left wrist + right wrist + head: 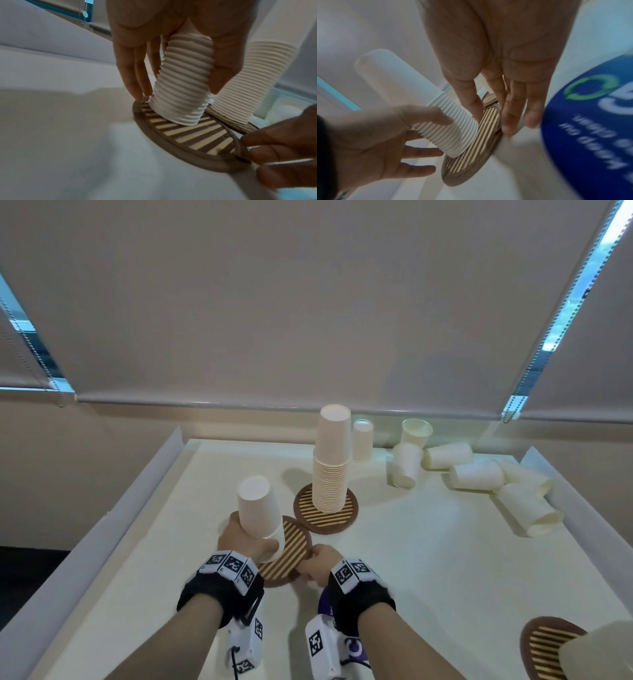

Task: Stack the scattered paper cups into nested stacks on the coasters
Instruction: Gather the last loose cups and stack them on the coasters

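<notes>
My left hand (250,539) grips a short nested stack of upturned white paper cups (260,511), which leans to the left. The stack's rim (178,116) meets a brown striped coaster (291,549). My right hand (318,566) pinches that coaster's near edge (240,148), thumb on top (471,105). Just behind, a tall stack of cups (330,470) stands on a second coaster (325,515). Several loose cups (476,474) lie on their sides at the back right, and one upturned cup (362,440) stands behind the tall stack.
A third striped coaster (544,645) lies at the near right, partly hidden by a blurred cup (603,652). White raised walls (137,494) border the table. A blue surface with a logo (590,135) fills the right of the right wrist view.
</notes>
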{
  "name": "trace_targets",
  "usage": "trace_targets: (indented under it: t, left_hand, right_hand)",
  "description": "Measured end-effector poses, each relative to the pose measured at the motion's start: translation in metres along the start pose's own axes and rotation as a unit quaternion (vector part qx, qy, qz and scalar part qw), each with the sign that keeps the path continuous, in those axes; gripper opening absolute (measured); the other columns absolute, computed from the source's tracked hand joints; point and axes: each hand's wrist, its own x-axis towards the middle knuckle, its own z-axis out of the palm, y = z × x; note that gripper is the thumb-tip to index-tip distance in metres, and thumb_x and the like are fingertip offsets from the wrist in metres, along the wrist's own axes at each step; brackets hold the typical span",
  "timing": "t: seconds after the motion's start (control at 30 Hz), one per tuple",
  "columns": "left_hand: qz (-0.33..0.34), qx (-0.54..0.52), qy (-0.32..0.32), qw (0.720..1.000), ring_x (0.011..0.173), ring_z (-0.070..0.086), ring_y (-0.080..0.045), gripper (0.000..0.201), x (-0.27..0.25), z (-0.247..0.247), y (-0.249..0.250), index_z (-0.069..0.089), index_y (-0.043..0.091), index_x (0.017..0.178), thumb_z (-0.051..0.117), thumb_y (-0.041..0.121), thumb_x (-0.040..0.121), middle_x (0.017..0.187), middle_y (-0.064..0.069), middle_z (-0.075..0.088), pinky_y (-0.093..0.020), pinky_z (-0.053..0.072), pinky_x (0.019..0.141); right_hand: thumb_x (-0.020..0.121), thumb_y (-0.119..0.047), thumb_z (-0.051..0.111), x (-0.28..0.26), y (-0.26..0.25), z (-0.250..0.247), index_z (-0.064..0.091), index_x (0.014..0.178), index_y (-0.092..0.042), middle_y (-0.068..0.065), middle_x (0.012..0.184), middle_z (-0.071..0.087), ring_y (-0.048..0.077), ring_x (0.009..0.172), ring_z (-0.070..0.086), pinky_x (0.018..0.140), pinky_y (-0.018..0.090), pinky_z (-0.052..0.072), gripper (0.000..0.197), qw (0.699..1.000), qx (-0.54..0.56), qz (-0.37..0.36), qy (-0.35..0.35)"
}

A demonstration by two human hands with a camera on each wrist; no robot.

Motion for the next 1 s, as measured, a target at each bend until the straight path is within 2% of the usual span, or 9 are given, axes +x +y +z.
trace_targets:
  t: [0.1,0.2,0.33,0.5,0.63,0.7,0.77,0.83,1.0]
  left_hand:
    - [-0.012,-0.019,0.019,1.0,0.11,0.056,-0.035,0.076,0.017,-0.01,-0.002,0.042,0.009,0.129,0.08,0.008,0.063,0.121,-0.015,0.059,-0.037,0.044,0.09]
    - [-0.02,-0.027,0.032,0.999,0.11,0.056,-0.036,0.075,0.034,-0.019,-0.002,0.042,0.008,0.129,0.081,0.008,0.064,0.12,-0.016,0.06,-0.037,0.044,0.09]
    - [-0.021,-0.028,0.036,0.999,0.108,0.058,-0.035,0.074,0.054,-0.026,0.0,0.043,0.008,0.128,0.081,0.01,0.064,0.118,-0.016,0.061,-0.036,0.044,0.088]
    - [-0.005,-0.032,0.035,0.999,0.108,0.058,-0.034,0.074,0.068,-0.027,0.006,0.044,0.007,0.128,0.081,0.01,0.064,0.12,-0.015,0.061,-0.033,0.043,0.085]
    - [0.016,-0.019,0.036,0.999,0.105,0.058,-0.032,0.072,0.064,-0.024,0.008,0.044,0.008,0.127,0.08,0.011,0.064,0.119,-0.012,0.06,-0.03,0.04,0.077]
    - [0.023,-0.005,0.023,0.999,0.096,0.057,-0.029,0.073,0.061,-0.019,0.005,0.043,0.008,0.125,0.08,0.012,0.063,0.118,-0.011,0.059,-0.029,0.04,0.075]
    - [0.018,-0.007,0.025,1.0,0.085,0.05,-0.025,0.073,0.059,-0.014,0.001,0.043,0.008,0.124,0.08,0.012,0.062,0.117,-0.012,0.058,-0.03,0.04,0.073]
    - [0.012,-0.014,0.034,0.999,0.082,0.047,-0.024,0.072,0.06,-0.011,-0.001,0.042,0.008,0.124,0.08,0.012,0.063,0.116,-0.012,0.057,-0.03,0.04,0.072]
    - [0.012,-0.018,0.05,0.999,0.098,0.058,-0.033,0.07,0.073,-0.007,0.007,0.043,0.01,0.124,0.079,0.014,0.065,0.114,-0.014,0.06,-0.03,0.041,0.074]
  right_hand:
    - [0.077,-0.021,0.058,0.009,-0.014,0.007,0.055,0.121,-0.012,0.008,0.11,0.063,0.023,0.098,0.06,0.09,0.031,0.05,0.045,0.998,-0.038,-0.018,-0.036]
    - [0.079,-0.021,0.056,0.015,-0.027,0.011,0.053,0.125,-0.017,0.011,0.119,0.063,0.027,0.106,0.062,0.097,0.038,0.05,0.046,0.998,-0.043,-0.03,-0.036]
    - [0.08,-0.027,0.057,0.024,-0.038,0.014,0.053,0.127,-0.014,0.01,0.114,0.066,0.026,0.102,0.064,0.096,0.041,0.051,0.049,0.997,-0.06,-0.023,-0.04]
    - [0.088,-0.018,0.054,0.036,-0.027,-0.026,0.058,0.117,-0.002,0.011,0.112,0.064,0.024,0.1,0.062,0.087,0.027,0.048,0.034,0.989,-0.073,0.037,0.127]
    - [0.082,-0.018,0.065,0.043,-0.012,-0.058,0.038,0.132,-0.004,0.014,0.133,0.047,0.028,0.121,0.051,0.102,0.032,0.043,0.059,0.968,-0.07,0.067,0.233]
    - [0.079,-0.02,0.066,0.046,-0.008,-0.061,0.043,0.13,-0.006,0.013,0.131,0.047,0.028,0.117,0.052,0.099,0.033,0.045,0.057,0.965,-0.108,0.058,0.231]
    - [0.08,-0.019,0.061,0.048,-0.006,-0.057,0.057,0.119,-0.008,0.011,0.121,0.059,0.025,0.099,0.06,0.084,0.029,0.05,0.041,0.967,-0.147,0.022,0.205]
    - [0.081,-0.018,0.057,0.048,-0.003,-0.051,0.063,0.11,-0.008,0.009,0.11,0.067,0.024,0.088,0.062,0.072,0.024,0.046,0.031,0.97,-0.168,-0.003,0.177]
    - [0.086,-0.016,0.053,0.042,0.001,-0.051,0.067,0.111,-0.01,0.007,0.114,0.066,0.023,0.1,0.064,0.079,0.025,0.048,0.03,0.964,-0.21,-0.022,0.162]
